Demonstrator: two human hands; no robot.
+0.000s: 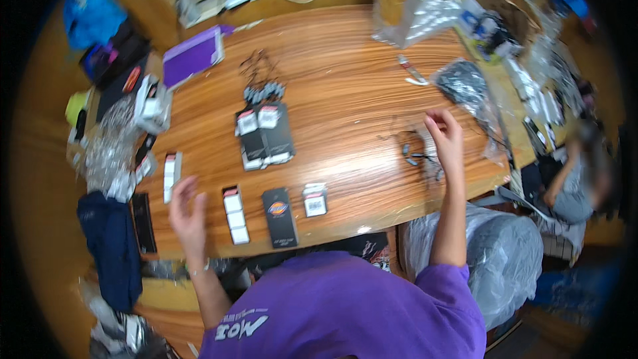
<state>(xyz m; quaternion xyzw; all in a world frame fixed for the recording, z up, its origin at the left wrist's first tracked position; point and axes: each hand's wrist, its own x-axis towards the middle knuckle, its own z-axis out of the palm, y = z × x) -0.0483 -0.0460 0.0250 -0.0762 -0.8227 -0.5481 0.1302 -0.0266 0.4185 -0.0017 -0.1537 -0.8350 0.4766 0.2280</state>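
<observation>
My left hand (187,216) hovers over the left front of the table, thumb apart from the curved fingers and nothing visible between them. Beside it lie a strip of white labels (172,176) and a second label strip (236,215). To their right are a black hang tag (280,218) with an orange badge and a small stack of white stickers (316,201). My right hand (446,141) is raised on the right, fingertips pinched together; what they hold, if anything, is too small to make out. Just left of it lie dark thin cords with grey-blue tabs (413,157).
Black tags with white stickers (267,134) are piled mid-left, a bunch of tabbed cords (264,92) behind them. A cutter (413,70) and a clear bag of dark items (463,84) lie back right. A purple box (193,60) stands far left. Another person (578,186) sits at right.
</observation>
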